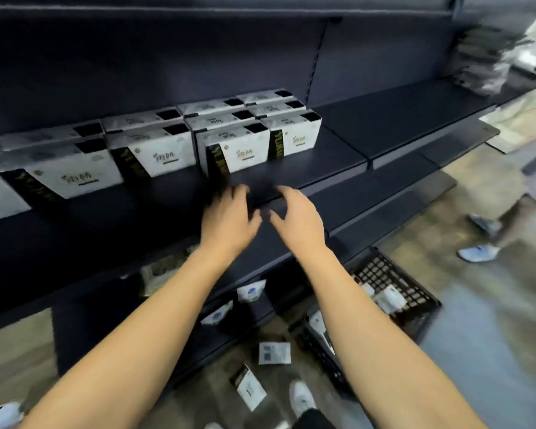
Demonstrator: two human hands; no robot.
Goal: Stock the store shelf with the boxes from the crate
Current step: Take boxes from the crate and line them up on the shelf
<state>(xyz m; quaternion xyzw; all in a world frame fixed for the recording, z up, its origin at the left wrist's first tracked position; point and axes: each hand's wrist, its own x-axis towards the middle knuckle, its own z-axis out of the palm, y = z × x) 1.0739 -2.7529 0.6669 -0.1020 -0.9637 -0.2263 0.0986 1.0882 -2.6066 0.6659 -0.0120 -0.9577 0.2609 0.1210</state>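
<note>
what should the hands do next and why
Probably lower both to the black crate on the floor for another box: the left hand and right hand hold nothing at the shelf edge, and bare shelf lies right of the last white box.

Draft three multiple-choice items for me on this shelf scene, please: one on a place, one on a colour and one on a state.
1. Where is the crate?
A. on a trolley
B. on the floor, below and right of the hands
C. carried in both arms

2. What colour are the boxes on the shelf?
A. white with a black band
B. red
C. plain green

3. What do the left hand and right hand hold?
A. one box each
B. one box together
C. nothing

Answers:
1 B: the crate sits on the floor by the shelf's base.
2 A: each front is white with a dark band at its left.
3 C: both hands are empty at the shelf's front edge.
</note>
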